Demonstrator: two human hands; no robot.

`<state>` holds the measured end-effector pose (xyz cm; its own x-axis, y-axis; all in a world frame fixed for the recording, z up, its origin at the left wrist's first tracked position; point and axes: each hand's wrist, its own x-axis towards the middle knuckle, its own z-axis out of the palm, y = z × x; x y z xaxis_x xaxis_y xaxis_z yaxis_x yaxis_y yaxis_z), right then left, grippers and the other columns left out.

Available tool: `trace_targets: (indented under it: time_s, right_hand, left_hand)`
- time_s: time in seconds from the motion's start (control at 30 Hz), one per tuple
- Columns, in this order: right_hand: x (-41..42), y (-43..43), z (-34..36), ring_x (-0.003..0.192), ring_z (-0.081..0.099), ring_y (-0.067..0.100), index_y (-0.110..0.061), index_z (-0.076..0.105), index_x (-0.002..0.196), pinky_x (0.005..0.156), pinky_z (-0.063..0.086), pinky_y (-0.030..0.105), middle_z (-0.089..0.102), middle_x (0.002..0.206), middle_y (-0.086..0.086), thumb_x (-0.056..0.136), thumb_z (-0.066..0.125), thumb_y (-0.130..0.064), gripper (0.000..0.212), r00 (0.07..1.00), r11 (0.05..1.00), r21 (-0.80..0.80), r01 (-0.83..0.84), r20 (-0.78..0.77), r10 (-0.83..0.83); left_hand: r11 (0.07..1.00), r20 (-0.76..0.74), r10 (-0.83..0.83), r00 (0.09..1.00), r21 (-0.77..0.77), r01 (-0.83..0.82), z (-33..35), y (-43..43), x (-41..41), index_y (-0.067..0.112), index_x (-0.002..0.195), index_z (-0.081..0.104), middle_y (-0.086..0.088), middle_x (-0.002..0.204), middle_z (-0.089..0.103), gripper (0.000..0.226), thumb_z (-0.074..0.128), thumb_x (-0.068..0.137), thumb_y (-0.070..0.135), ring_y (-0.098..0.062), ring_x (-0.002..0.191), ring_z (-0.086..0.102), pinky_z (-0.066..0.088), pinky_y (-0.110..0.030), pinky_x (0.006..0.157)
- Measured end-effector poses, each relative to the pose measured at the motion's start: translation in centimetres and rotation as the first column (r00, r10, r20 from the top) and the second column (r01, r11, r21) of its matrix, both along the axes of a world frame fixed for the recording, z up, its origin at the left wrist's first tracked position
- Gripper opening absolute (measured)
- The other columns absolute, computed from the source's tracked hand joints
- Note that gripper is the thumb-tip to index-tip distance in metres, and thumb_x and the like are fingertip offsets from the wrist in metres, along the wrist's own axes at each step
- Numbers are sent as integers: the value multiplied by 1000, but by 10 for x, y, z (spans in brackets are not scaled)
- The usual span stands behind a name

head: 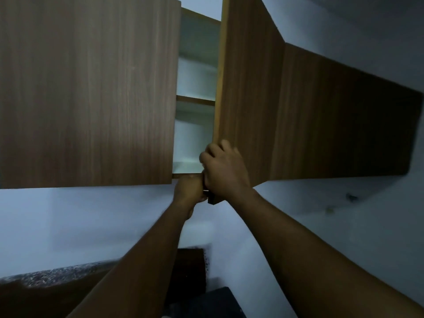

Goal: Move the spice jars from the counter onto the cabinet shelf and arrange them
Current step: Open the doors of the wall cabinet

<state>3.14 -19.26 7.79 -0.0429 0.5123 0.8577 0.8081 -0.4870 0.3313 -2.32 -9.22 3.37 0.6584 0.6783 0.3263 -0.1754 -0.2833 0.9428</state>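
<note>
The person reaches up at the wall cabinet, and the step in hand looks like opening it, before any jar is carried. The right hand (223, 167) has its fingers curled round the free edge of the door (247, 88), low down near the bottom corner. The door stands partly swung out, leaving a narrow gap beside the closed door (87, 88) to its left. The left hand (189, 191) sits just under and partly behind the right one, at the door's bottom corner. Whether its fingers clasp the wood or only press against it, I cannot tell.

Through the gap a shelf (195, 101) shows, pale inside. No spice jars are in view. I take them to be down on the desk (57, 273), of which only a speckled strip shows at lower left.

Next, I'd say, the door needs swinging wide so the shelf is reachable. Then a hand must let go and drop to the desk for a jar.
</note>
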Motion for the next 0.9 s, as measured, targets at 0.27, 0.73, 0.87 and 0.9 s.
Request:
trace_targets:
  time_s: [0.27,0.73,0.87,0.9]
  right_hand:
    - [-5,-74,14,108,45,27,-17,76,96,88,38,49,57,116,3,86,64,-38,26,947,956,-84,282,184,-263]
    - [15,-193,24,118,47,30,-17,76,97,95,37,49,64,115,4,86,70,-36,23,732,723,-126,679,191,-654]
    - [26,-208,19,125,43,31,-16,73,110,98,37,47,63,121,4,90,68,-28,24,703,687,-152,710,194,-684]
    - [29,-212,18,125,43,31,-15,73,110,98,37,47,64,121,5,90,68,-28,24,694,678,-149,720,193,-694]
  left_hand:
    - [948,-176,-296,939,68,312,22,-35,-10,9,97,75,-8,83,78,18,62,90,19,-22,79,77,63,-38,77]
    - [792,-224,-394,891,409,453,30,-147,40,23,134,62,0,128,66,41,56,97,6,-23,113,63,57,-41,93]
    - [721,-197,-250,948,616,318,33,-173,66,27,138,58,3,136,63,41,52,100,13,-23,116,62,51,-29,88]
    - [694,-195,-221,956,657,294,32,-177,74,28,138,59,2,136,63,41,52,100,14,-23,117,62,47,-27,86]
